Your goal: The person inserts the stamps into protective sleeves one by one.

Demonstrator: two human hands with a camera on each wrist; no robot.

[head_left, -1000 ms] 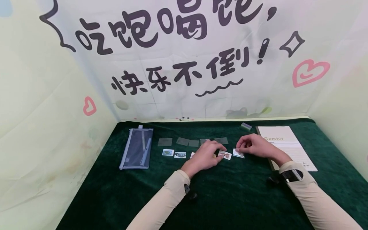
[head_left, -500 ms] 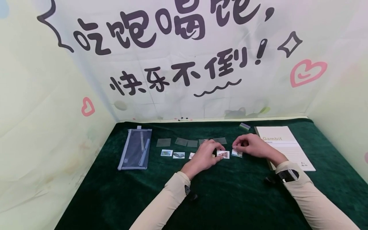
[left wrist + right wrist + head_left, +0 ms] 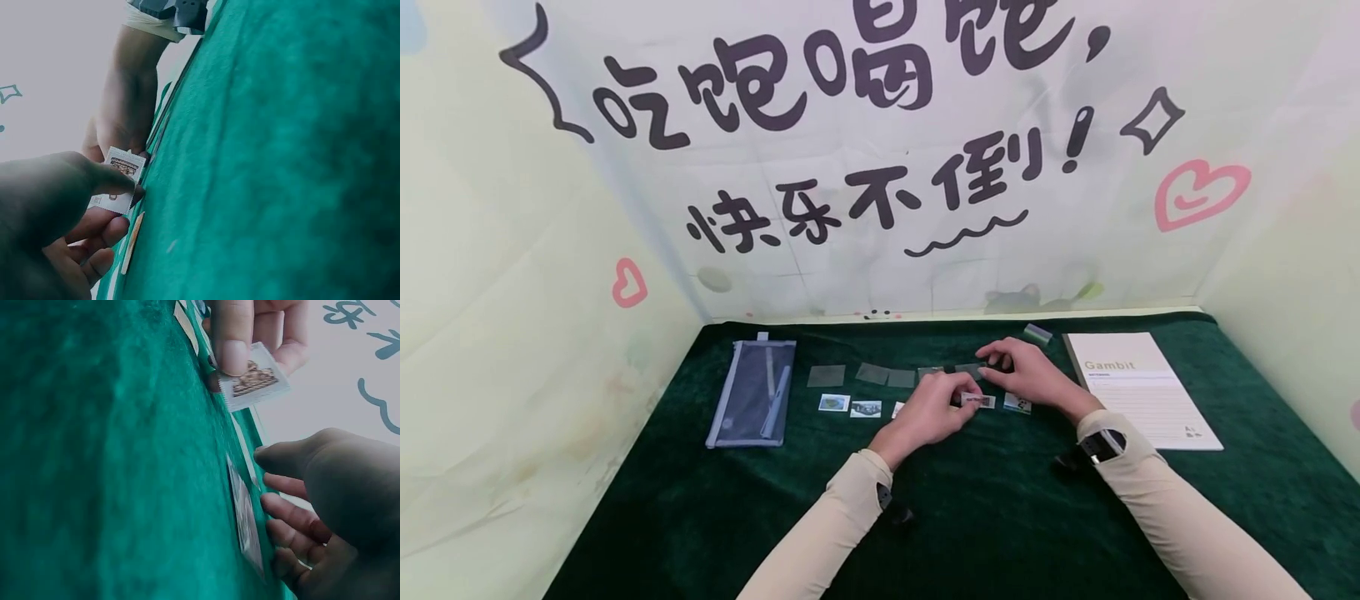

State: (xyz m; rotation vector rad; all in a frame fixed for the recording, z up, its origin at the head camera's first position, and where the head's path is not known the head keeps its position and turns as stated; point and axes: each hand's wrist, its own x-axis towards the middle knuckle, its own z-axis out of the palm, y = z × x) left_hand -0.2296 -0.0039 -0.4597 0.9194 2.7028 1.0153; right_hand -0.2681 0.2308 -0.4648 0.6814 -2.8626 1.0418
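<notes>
My left hand [image 3: 931,410] pinches a small white-bordered stamp [image 3: 979,402] between thumb and fingertips, just over the dark green cloth. In the right wrist view, that stamp [image 3: 256,378] shows a brown picture and perforated edges. My right hand [image 3: 1028,372] is behind and to the right of it, thumb and fingers parted with nothing between them, fingertips right at a clear sleeve [image 3: 967,370]. Below the right hand another stamp [image 3: 1017,404] lies flat. Two more stamps lie left, one blue-green [image 3: 833,402], one greyish [image 3: 866,409]; my left hand partly covers another [image 3: 898,408].
Several small clear sleeves [image 3: 826,376] form a row behind the stamps. A zip pouch [image 3: 751,393] with a pen-like item inside lies at left. A white notebook [image 3: 1138,392] lies at right, with a small greenish block [image 3: 1037,334] near its far corner.
My left hand has taken the brown-pictured stamp up from the cloth. My right hand has let go of the rightmost stamp and moved left toward the clear sleeve.
</notes>
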